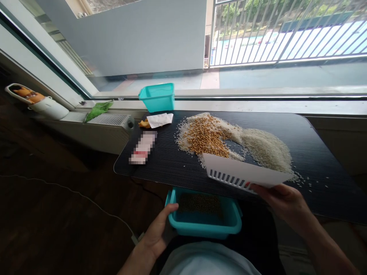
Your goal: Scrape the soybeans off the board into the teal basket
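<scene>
My left hand is closed on the left rim of a teal plastic bin, its thumb over the edge. The bin sits below the table's near edge, close to my body, with small dark grains or beans on its floor. In my right hand is a white plastic piece with a row of slots, gripped at its right end. It is tilted on edge, its left end against the near side of the pile. Round yellow beans lie over white rice, which spreads to the right.
On the dark table are a second teal bin near the window, a white paper over something yellowish, and a blurred pink-white packet. A radiator with a green cloth stands left. A cable crosses the floor.
</scene>
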Motion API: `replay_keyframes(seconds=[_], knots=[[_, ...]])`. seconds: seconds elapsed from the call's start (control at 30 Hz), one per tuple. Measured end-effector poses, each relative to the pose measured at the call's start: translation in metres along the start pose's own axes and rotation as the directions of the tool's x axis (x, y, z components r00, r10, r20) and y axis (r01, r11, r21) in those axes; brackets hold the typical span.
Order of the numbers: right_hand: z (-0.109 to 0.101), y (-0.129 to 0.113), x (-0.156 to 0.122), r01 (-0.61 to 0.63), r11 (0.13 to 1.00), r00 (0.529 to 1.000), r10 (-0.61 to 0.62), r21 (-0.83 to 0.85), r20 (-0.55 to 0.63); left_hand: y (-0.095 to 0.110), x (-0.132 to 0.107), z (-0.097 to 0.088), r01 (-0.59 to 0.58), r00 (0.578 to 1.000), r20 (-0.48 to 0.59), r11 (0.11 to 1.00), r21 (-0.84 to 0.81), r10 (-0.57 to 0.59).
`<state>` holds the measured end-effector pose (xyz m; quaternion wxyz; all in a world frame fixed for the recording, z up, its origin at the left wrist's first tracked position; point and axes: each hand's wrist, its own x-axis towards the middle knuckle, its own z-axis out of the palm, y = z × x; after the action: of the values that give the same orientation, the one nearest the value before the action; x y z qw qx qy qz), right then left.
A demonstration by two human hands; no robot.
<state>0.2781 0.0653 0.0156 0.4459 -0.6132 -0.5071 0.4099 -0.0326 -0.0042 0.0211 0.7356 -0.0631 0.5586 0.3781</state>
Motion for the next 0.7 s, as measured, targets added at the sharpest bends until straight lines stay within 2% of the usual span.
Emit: replay_keyframes(seconds=[0.1, 0.17, 0.43, 0.57, 0.7], knots=[[-0.015, 0.002, -0.006, -0.052, 0.998, 0.968, 0.043, -0.032, -0.247, -0.005, 0.004, 0.009, 0.034, 0.997, 0.067, 0.999, 0.003, -0.034], [-0.015, -0.003, -0.009, -0.053, 0.998, 0.954, 0.045, -0.019, -0.296, -0.008, 0.007, 0.015, 0.058, 0.994, 0.088, 0.998, 0.009, -0.058], [0.015, -0.019, 0.011, -0.006, 0.998, 0.988, 0.016, 0.07, -0.156, -0.013, 0.006, 0.023, 0.09, 0.992, 0.09, 0.995, 0.03, -0.093], [0.016, -0.015, 0.016, 0.02, 0.998, 0.997, -0.015, 0.059, -0.082, -0.012, 0.005, 0.021, 0.096, 0.991, 0.095, 0.995, 0.025, -0.098], [0.012, -0.01, 0.013, 0.024, 0.999, 0.995, -0.021, 0.038, -0.093, -0.011, 0.006, 0.021, 0.087, 0.992, 0.091, 0.995, 0.039, -0.09]])
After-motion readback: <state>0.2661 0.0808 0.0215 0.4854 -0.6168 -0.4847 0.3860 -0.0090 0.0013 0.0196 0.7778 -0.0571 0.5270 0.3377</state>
